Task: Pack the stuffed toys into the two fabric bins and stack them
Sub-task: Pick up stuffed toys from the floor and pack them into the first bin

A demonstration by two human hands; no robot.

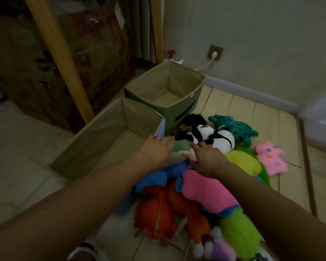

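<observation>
Hands: left hand (155, 152) and right hand (207, 159) both reach into the toy pile (205, 185) at 5 o'clock, touching a pale green toy (179, 147); whether either grips it, cannot tell. Bins: near bin (94, 147) at 9 o'clock, far bin (179, 81) at 12, both hold nothing. Step: first pickup. Next, judged: close on the toy, lift, swing toward 9 o'clock.

Green-sided bin (179, 117), beige inside; teal toy (235, 129) with black spots; black-and-white toy (211, 136); pink toy (271, 157) with coloured dots.
</observation>
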